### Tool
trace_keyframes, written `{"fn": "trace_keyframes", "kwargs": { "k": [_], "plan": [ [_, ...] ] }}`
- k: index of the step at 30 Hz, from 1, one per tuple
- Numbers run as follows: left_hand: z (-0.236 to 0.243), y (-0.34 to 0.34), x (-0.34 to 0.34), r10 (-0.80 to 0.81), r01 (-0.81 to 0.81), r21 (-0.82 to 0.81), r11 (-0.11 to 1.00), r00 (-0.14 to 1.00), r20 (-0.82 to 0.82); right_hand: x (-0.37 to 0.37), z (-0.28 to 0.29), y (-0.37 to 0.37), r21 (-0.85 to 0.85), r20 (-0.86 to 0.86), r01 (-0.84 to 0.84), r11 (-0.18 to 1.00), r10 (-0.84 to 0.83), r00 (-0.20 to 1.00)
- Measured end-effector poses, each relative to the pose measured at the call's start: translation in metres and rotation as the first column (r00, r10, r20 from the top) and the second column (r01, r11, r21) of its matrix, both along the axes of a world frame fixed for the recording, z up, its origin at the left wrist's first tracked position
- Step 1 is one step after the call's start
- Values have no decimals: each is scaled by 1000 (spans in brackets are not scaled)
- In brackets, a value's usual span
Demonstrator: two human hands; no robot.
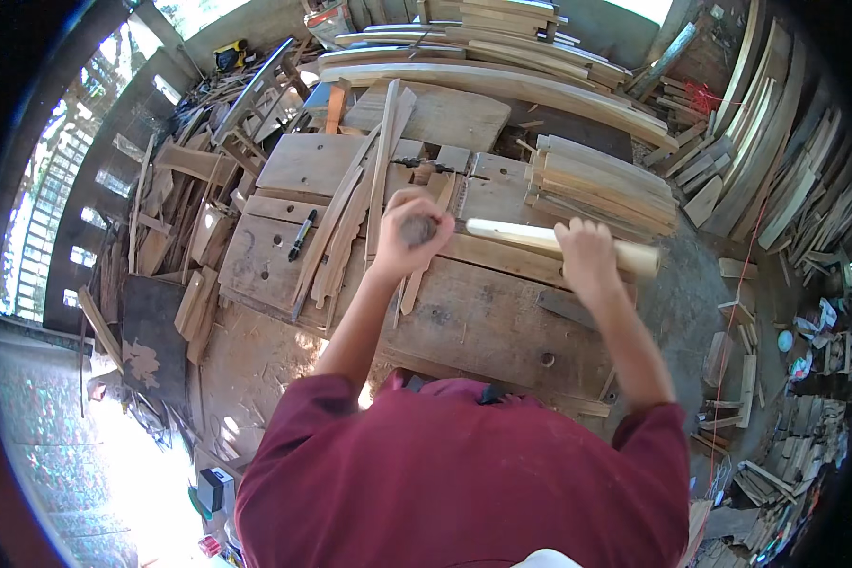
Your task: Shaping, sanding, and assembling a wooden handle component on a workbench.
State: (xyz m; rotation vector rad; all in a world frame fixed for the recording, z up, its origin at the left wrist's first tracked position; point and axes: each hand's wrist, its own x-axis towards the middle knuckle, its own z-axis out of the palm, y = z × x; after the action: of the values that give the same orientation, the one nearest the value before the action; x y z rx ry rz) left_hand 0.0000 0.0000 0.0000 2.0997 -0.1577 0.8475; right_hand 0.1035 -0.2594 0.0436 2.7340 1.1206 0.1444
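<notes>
Right hand (585, 248) grips pale wooden handle (540, 241) on table (483, 322); left hand (409, 237) clenched around grey block (418, 229); smoothing appears unfinished.

Pale wooden stick (549, 239), maroon sleeve (303, 417), black marker (301, 234)

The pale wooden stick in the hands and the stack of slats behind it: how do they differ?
The pale wooden stick is single, rounded and smooth; the stack of slats holds many flat, rougher pieces. The stick is gripped by the left hand and right hand; the stack lies untouched on the workbench. Both are light wood.
</notes>
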Motion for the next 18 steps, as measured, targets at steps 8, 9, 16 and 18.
{"fn": "trace_keyframes", "kwargs": {
  "k": [8,9,16,18],
  "plan": [
    [48,-27,70,-259,283,-616,735,957,130,48,20,15,-207,254,-267,941,315,914],
    [57,-30,71,-305,358,-627,691,932,197,48,20,22,-223,252,-292,930,345,904],
    [77,-51,84,-349,372,-738,563,916,196,52,21,53,-96,215,-331,939,344,914],
    [79,-51,87,-317,312,-749,585,938,143,60,18,56,-100,105,-333,938,342,934]
  ]
}}
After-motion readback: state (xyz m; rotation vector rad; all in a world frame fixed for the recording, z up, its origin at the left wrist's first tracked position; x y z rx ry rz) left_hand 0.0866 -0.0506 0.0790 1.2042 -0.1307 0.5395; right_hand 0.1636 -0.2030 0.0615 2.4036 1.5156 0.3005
